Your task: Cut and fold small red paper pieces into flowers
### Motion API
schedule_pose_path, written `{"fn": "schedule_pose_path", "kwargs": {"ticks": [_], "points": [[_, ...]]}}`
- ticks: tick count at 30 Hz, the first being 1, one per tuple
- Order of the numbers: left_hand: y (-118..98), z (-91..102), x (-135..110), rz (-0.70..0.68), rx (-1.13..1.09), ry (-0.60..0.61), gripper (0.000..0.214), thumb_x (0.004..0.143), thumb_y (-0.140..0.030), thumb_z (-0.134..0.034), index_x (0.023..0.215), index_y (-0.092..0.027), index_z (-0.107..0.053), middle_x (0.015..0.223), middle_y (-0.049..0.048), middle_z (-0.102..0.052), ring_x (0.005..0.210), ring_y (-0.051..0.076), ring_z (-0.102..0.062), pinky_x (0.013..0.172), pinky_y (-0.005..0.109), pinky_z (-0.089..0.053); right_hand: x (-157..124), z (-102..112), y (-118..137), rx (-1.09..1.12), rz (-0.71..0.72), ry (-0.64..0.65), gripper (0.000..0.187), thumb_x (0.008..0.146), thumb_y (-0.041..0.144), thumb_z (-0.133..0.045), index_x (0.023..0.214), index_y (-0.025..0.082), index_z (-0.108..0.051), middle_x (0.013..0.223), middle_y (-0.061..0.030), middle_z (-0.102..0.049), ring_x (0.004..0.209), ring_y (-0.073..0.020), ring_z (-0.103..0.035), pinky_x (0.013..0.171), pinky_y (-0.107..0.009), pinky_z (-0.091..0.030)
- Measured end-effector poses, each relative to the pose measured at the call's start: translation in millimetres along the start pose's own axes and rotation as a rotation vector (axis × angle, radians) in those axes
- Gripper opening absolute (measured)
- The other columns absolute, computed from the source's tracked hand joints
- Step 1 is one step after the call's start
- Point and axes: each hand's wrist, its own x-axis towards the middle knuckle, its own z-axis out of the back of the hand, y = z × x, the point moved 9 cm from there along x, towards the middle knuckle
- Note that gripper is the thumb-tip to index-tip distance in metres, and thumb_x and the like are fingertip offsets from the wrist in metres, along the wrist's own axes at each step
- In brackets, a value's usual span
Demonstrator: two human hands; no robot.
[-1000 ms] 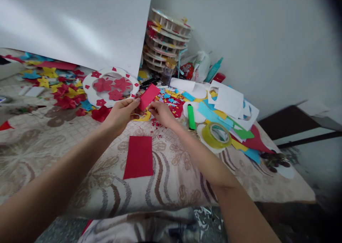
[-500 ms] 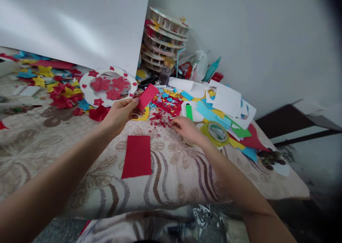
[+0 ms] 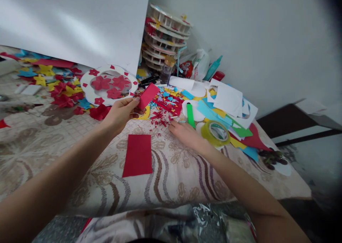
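My left hand [image 3: 120, 114] is raised over the patterned cloth and pinches a small folded red paper piece [image 3: 148, 95] between thumb and fingers. My right hand [image 3: 187, 134] rests low on the cloth beside a heap of red paper scraps [image 3: 164, 113]; its fingers are curled down and what is under them is hidden. A green marker [image 3: 190, 115] and a roll of yellowish tape [image 3: 215, 133] lie just right of that hand. A red paper rectangle [image 3: 138, 155] lies flat on the cloth below both hands.
A white ring-shaped board with red paper flowers [image 3: 108, 83] lies behind my left hand. Red, yellow and blue cut-outs [image 3: 57, 84] spread to the left. A stack of round trays [image 3: 167, 38], a jar [image 3: 167, 69] and loose white and coloured sheets [image 3: 229, 102] crowd the back right.
My right hand left the red piece, moved right and down to the cloth near the tape roll, and now lies flatter there. The left hand kept holding the red piece.
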Motion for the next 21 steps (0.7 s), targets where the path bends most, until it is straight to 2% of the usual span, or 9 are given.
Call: {"fn": "schedule_pose_path", "kwargs": {"ticks": [2, 5, 10, 13, 15, 17, 21], "points": [[-0.7, 0.1, 0.2, -0.006, -0.002, 0.003, 0.019, 0.082, -0.027, -0.058, 0.067, -0.014, -0.058, 0.059, 0.0, -0.062, 0.057, 0.009, -0.055, 0.056, 0.021, -0.038, 0.4, 1.9, 1.5, -0.013, 0.029, 0.015, 0.024, 0.083, 0.001, -0.043, 0.091, 0.016, -0.06, 0.097, -0.0109, -0.06, 0.075, -0.02, -0.06, 0.058, -0.029, -0.04], [-0.5, 1.6, 2.2, -0.015, 0.002, 0.001, 0.02, 0.08, -0.03, -0.059, 0.067, -0.014, -0.058, 0.06, 0.0004, -0.062, 0.056, 0.009, -0.055, 0.054, 0.021, -0.038, 9.8, 13.1, -3.2, 0.091, 0.052, -0.027, 0.018, 0.084, 0.006, -0.046, 0.087, 0.017, -0.06, 0.09, -0.0083, -0.06, 0.076, -0.0193, -0.059, 0.061, -0.028, -0.04], [0.1, 4.7, 5.0, -0.028, 0.007, -0.012, 0.023, 0.073, -0.037, -0.065, 0.066, -0.016, -0.058, 0.06, 0.0002, -0.062, 0.054, 0.009, -0.055, 0.052, 0.021, -0.039, 59.7, 41.6, -6.1, 0.311, 0.049, -0.23, 0.012, 0.087, 0.014, -0.046, 0.085, 0.016, -0.057, 0.089, -0.0066, -0.059, 0.083, -0.0181, -0.055, 0.07, -0.027, -0.04], [-0.1, 3.4, 3.6, -0.022, 0.019, -0.007, 0.024, 0.071, -0.039, -0.066, 0.068, -0.016, -0.059, 0.06, 0.001, -0.062, 0.054, 0.01, -0.055, 0.052, 0.022, -0.039, 92.6, 45.2, -2.9, 0.415, 0.02, -0.334, 0.015, 0.087, 0.014, -0.044, 0.08, 0.016, -0.056, 0.086, -0.0064, -0.059, 0.081, -0.0173, -0.055, 0.07, -0.027, -0.04], [1.2, 1.5, 2.1, -0.014, 0.032, -0.001, 0.025, 0.071, -0.039, -0.066, 0.068, -0.015, -0.061, 0.06, 0.0016, -0.062, 0.054, 0.01, -0.055, 0.052, 0.021, -0.038, 100.7, 40.7, -5.2, 0.504, -0.048, -0.39, 0.013, 0.086, 0.015, -0.046, 0.076, 0.017, -0.054, 0.08, -0.0048, -0.059, 0.074, -0.0165, -0.054, 0.068, -0.027, -0.04], [5.5, -0.6, 0.7, 0.006, 0.043, 0.0, 0.026, 0.071, -0.039, -0.066, 0.066, -0.014, -0.061, 0.06, 0.0017, -0.062, 0.054, 0.01, -0.055, 0.051, 0.021, -0.037, 90.9, 33.7, -10.2, 0.64, -0.142, -0.459, 0.002, 0.082, 0.016, -0.051, 0.082, 0.017, -0.052, 0.08, -0.004, -0.059, 0.07, -0.0156, -0.055, 0.065, -0.027, -0.041], [19.7, -9.8, -2.3, 0.046, 0.076, 0.043, 0.026, 0.073, -0.039, -0.064, 0.065, -0.015, -0.061, 0.058, 0.0007, -0.06, 0.052, 0.009, -0.055, 0.05, 0.02, -0.037, 37.7, 17.3, -8.0, 0.993, -0.211, -0.545, 0.017, 0.083, 0.019, -0.049, 0.099, 0.019, -0.044, 0.08, -0.002, -0.058, 0.069, -0.014, -0.058, 0.062, -0.025, -0.045]]}}
